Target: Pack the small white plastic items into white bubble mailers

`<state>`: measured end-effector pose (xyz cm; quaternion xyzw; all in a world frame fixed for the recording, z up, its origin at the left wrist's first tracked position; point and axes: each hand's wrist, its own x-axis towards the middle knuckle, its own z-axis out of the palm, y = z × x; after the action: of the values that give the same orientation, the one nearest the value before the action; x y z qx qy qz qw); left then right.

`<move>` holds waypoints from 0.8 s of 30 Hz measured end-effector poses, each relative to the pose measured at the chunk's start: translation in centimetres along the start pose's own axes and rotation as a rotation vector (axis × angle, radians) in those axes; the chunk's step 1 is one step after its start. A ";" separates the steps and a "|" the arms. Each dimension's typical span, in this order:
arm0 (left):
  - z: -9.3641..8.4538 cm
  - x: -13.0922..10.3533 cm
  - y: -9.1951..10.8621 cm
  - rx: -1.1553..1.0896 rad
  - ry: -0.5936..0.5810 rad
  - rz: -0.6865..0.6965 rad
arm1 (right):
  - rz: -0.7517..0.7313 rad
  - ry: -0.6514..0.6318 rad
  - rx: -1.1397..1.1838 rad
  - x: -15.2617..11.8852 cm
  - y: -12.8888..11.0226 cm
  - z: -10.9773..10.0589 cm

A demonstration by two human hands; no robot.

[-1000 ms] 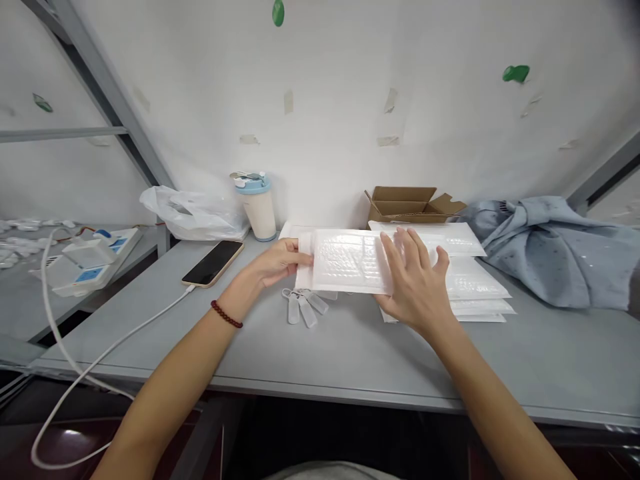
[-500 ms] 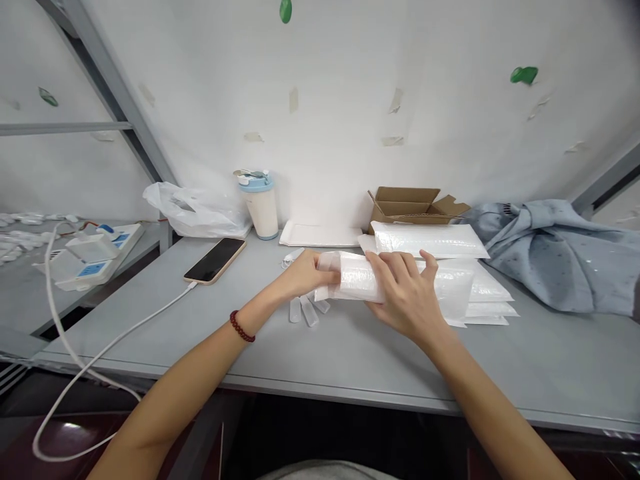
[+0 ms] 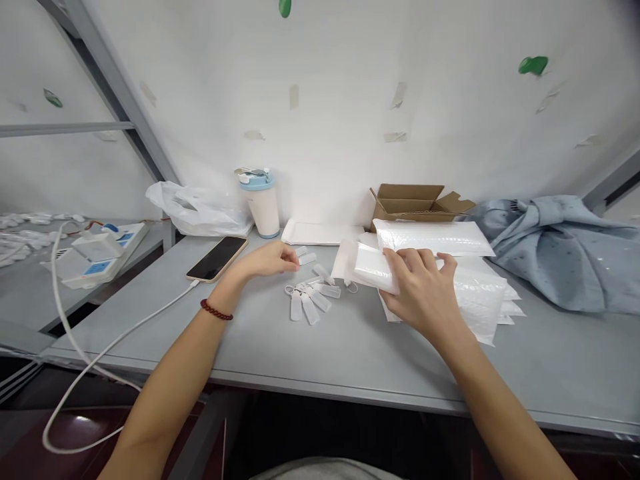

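My right hand (image 3: 420,290) grips a white bubble mailer (image 3: 375,268) whose flap end points left, above the grey table. Under and beyond that hand are more white mailers (image 3: 480,300), partly covered by it. My left hand (image 3: 273,260) is closed, fingertips pressed near small translucent tabs (image 3: 306,259); whether it pinches anything is too small to tell. Several more translucent tabs (image 3: 310,303) with thin loops lie fanned out between the hands.
A phone (image 3: 217,259) on a white cable, a plastic bag (image 3: 200,212) and a cup (image 3: 263,207) stand left. Behind are a flat white packet (image 3: 323,233) and an open cardboard box (image 3: 415,203). Grey-blue cloth (image 3: 565,253) lies right.
My left hand has left the mailer's open end and moved left. The mailer has shifted slightly right with my right hand, and more of the tabs show.
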<state>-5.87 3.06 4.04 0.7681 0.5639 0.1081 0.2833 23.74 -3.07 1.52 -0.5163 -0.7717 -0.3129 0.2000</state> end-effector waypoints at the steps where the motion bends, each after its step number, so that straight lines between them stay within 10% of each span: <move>1: 0.1 0.3 -0.3 0.050 0.078 -0.029 | 0.004 -0.022 -0.001 0.0 -0.1 -0.1; 5: 0.5 1.7 -2.1 0.158 0.297 -0.141 | 0.017 -0.077 -0.001 -0.1 -0.2 -0.4; 14: 1.6 3.7 -4.8 0.085 0.298 -0.181 | 0.022 -0.076 0.023 -0.1 -0.2 -0.4; 24: -0.2 1.1 -1.0 -0.262 0.498 -0.097 | 0.024 -0.108 0.069 -0.1 -0.4 -0.3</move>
<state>-6.44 4.37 3.49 0.6468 0.6337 0.3517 0.2376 23.41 -3.51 1.55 -0.5346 -0.7853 -0.2553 0.1796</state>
